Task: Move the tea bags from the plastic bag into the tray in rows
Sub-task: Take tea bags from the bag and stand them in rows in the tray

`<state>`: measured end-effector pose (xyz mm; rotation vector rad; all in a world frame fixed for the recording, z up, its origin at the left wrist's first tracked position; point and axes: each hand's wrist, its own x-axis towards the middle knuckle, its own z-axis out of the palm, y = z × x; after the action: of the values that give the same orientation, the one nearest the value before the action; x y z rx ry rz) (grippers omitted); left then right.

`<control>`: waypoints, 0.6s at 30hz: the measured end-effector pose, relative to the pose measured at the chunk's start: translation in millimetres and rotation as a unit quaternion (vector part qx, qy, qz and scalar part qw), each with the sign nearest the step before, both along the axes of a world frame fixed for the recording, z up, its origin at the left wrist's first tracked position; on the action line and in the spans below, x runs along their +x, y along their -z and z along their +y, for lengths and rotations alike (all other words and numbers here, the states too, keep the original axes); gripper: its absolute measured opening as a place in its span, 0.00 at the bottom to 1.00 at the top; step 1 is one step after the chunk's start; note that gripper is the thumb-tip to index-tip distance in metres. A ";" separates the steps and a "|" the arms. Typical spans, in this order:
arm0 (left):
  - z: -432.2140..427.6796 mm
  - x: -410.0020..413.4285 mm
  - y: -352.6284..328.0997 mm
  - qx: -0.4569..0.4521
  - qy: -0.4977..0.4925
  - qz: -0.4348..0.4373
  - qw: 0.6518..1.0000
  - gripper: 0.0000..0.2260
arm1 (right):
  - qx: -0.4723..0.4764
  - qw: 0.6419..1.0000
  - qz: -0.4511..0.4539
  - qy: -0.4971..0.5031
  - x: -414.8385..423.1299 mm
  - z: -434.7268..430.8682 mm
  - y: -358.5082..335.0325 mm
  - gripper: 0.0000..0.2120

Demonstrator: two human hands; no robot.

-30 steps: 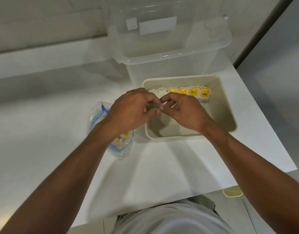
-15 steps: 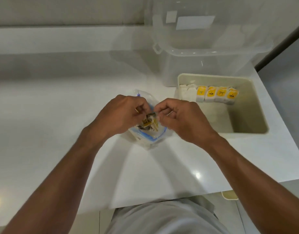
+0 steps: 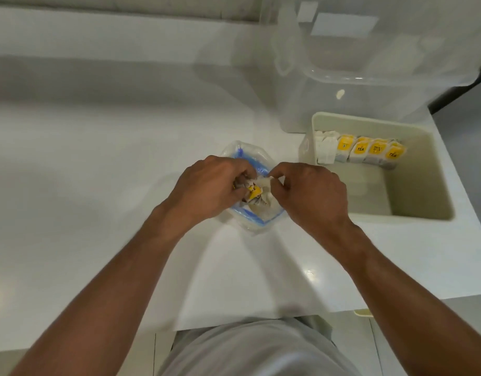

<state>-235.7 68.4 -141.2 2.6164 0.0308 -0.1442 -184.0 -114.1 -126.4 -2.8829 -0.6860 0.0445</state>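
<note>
A clump of tea bags sits in the mouth of the plastic bag, mid-bench, with bare surface to the left and toward the near edge. The left hand and right hand meet over it, fingers curled, pinching the tea bags. To the right, near the bag, the tray holds one row along its far wall, and a clear bin stands behind.

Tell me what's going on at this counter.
A person works at a white counter. The left hand and right hand pinch a clump of paper tea bags with a yellow tag at the mouth of a clear, blue-edged plastic zip bag. One row of yellow-labelled tea bags lines the far wall of the beige rectangular tray on the right.
</note>
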 end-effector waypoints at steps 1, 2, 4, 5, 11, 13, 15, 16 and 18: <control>0.5 1.1 -1.1 -0.020 -0.011 -0.012 1.000 0.12 | 0.029 0.999 0.015 -0.008 4.0 -2.6 -5.0 0.10; 1.0 2.6 -2.5 -0.038 -0.023 -0.026 0.999 0.12 | 0.065 0.996 0.049 -0.022 8.6 -5.2 -9.0 0.09; 1.2 6.4 -5.4 -0.054 -0.038 -0.042 0.997 0.13 | 0.155 0.978 0.134 -0.031 16.8 -8.3 -16.2 0.05; 0.9 7.9 -6.6 -0.052 -0.040 -0.042 0.997 0.14 | 0.196 0.967 0.163 -0.019 20.3 -9.2 -18.9 0.04; -7.8 12.6 -8.8 0.083 -0.011 -0.032 0.996 0.11 | 0.229 0.956 0.179 0.030 26.8 -14.1 -20.5 0.06; -14.0 14.9 -10.3 0.104 0.018 -0.013 0.994 0.10 | 0.232 0.955 0.186 0.019 25.6 -15.6 -20.8 0.05; -20.9 16.9 -9.7 0.146 0.049 -0.007 0.988 0.10 | 0.225 0.955 0.190 0.019 26.1 -16.4 -21.8 0.09; -24.2 17.4 -9.1 0.171 0.059 -0.009 0.984 0.10 | 0.214 0.958 0.191 0.023 26.9 -16.1 -22.9 0.12; -29.9 18.7 -7.8 0.209 0.063 -0.007 0.976 0.12 | 0.196 0.962 0.190 0.034 28.6 -15.8 -23.3 0.13</control>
<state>-217.0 38.5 -133.4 3.0414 -0.1232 -0.1800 -155.4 -129.9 -103.0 -2.4168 -0.4591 0.3942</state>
